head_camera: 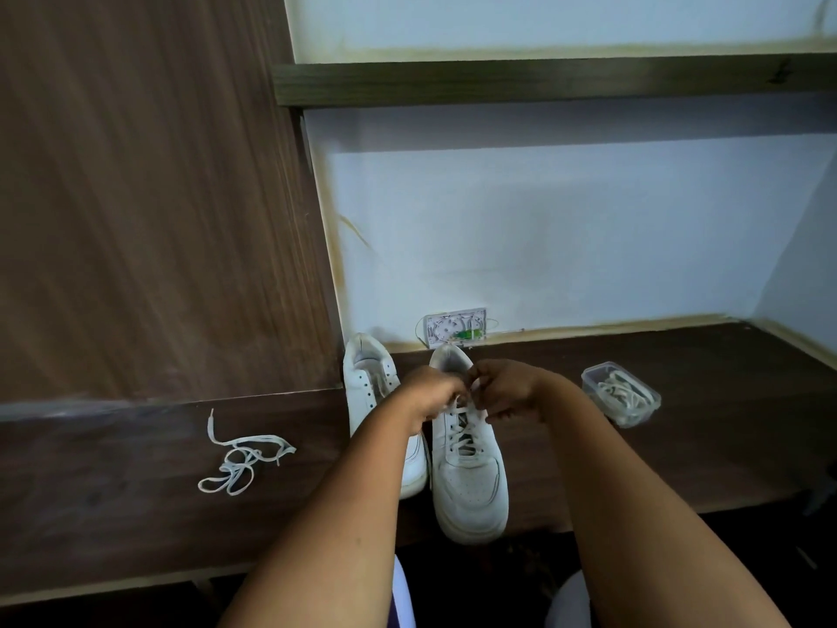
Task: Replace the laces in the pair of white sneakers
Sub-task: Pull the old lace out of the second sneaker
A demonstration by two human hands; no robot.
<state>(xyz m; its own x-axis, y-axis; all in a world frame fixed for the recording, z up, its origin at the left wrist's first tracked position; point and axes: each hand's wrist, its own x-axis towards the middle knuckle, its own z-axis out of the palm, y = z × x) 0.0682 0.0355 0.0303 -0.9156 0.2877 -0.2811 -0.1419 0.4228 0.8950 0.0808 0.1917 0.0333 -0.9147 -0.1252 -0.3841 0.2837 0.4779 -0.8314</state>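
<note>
Fingers of both hands are curling around the lace (457,407) at the top eyelets of the right-hand sneaker (469,469): the left hand (430,394) is pinching one end from the left side and the right hand (507,389) is gripping the other end just beside it, over the shoe's collar. Exactly how the ends are crossing between the fingertips is too blurred to tell.

This sneaker is sitting on the dark wooden desk (136,491) with its toe hanging over the near edge, and a lace is running through its eyelets up to the hands. The other sneaker (369,392) is lying just beside it on the left, partly hidden by the left forearm; its eyelets are looking bare, though a faint strand may be there.

A loose lace (244,460) is lying tangled on the desk well to the left, likely one already pulled out. More laces (620,394) are resting in a clear plastic container (652,396) to the right.

Judging by this, the task is sitting somewhere in the middle: one shoe appears unlaced, while the other is being worked at the top, either being undone or finished off. Which of these cannot be told.
</note>
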